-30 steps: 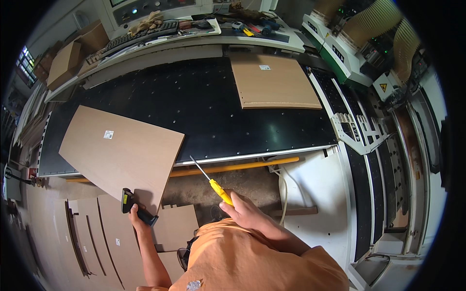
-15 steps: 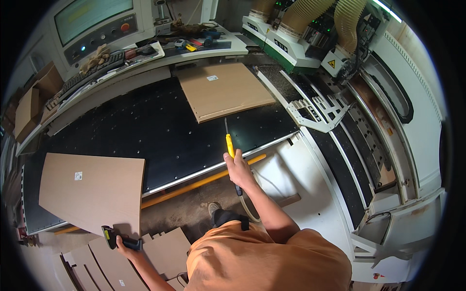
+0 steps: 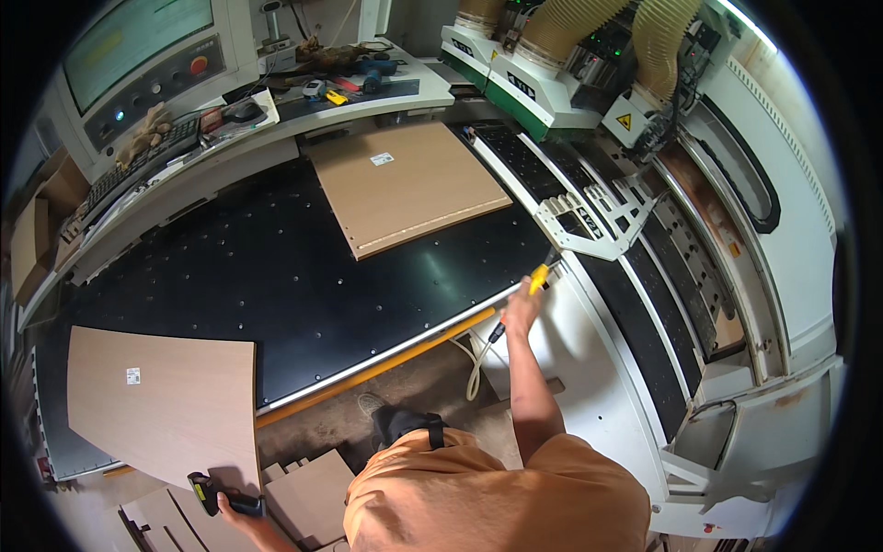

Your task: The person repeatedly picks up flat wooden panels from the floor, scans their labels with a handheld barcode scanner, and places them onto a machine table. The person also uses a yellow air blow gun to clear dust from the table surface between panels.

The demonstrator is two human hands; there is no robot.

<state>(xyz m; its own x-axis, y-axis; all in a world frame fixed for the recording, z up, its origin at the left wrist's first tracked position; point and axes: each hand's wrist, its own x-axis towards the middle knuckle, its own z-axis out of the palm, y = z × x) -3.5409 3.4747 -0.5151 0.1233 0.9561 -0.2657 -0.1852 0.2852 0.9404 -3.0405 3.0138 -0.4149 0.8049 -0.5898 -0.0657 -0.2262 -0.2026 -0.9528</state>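
Note:
My right hand point(image 3: 521, 311) is closed round a yellow air blow gun point(image 3: 538, 278); its hose hangs below the hand. The gun's nozzle points toward the white slotted bracket point(image 3: 589, 237) at the right end of the black table point(image 3: 303, 276). At the lower left, my left hand point(image 3: 232, 513) grips a black handheld barcode scanner point(image 3: 246, 503) beside the near edge of a brown panel point(image 3: 175, 396). That panel carries a white label and overhangs the table's front edge. Another labelled brown panel point(image 3: 414, 193), with a groove along its near edge, lies flat farther back.
Along the back, a white ledge point(image 3: 386, 97) holds tools, a keyboard and gloves beneath a control screen point(image 3: 138, 41). A machine head with thick hoses point(image 3: 570, 32) stands at the far right. Cut panels point(image 3: 308, 497) lie low near my feet; a yellow bar point(image 3: 386, 363) runs under the table edge.
My right hand has swung right with the blow gun, from before the far panel to the white bracket. The whole view has shifted slightly; my left hand still holds the scanner.

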